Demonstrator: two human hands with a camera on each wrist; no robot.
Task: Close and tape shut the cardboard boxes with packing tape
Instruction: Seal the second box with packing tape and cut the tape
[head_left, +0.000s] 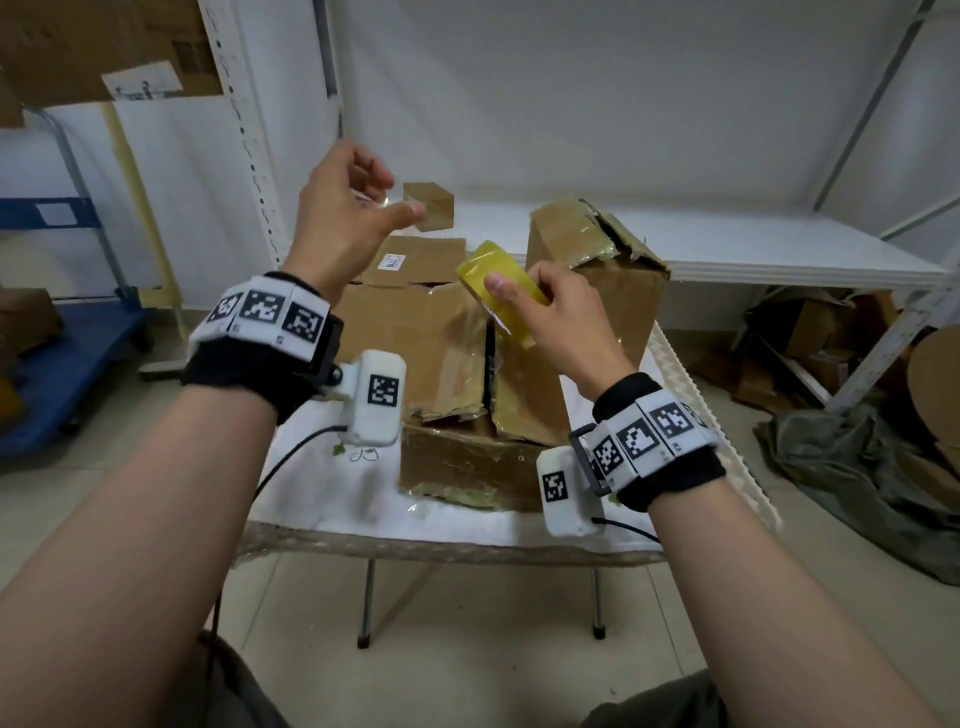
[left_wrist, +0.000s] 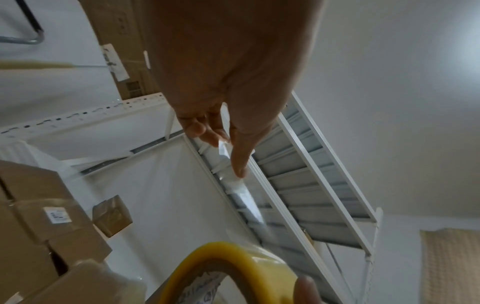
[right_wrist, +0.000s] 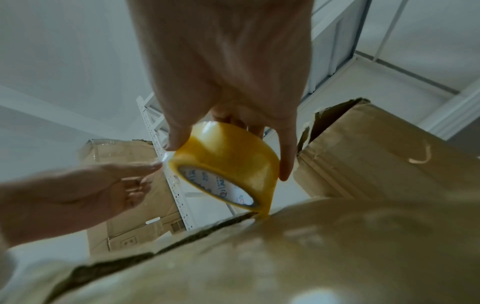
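A worn cardboard box (head_left: 431, 343) lies on the white folding table (head_left: 322, 499), its top flaps meeting along a dark seam; it fills the bottom of the right wrist view (right_wrist: 259, 257). My right hand (head_left: 511, 291) grips a yellow packing tape roll (head_left: 493, 270) just above that box, thumb on one side and fingers on the other (right_wrist: 228, 160). My left hand (head_left: 397, 197) is raised up and to the left, pinching the free end of the clear tape strip (left_wrist: 244, 197), which runs back to the roll (left_wrist: 233, 265).
A taller torn box (head_left: 608, 270) stands just right of the roll. A small box (head_left: 430, 206) sits on the white shelf (head_left: 727, 244) behind. A blue cart (head_left: 52, 374) stands at left. Boxes and cloth lie on the floor at right (head_left: 831, 441).
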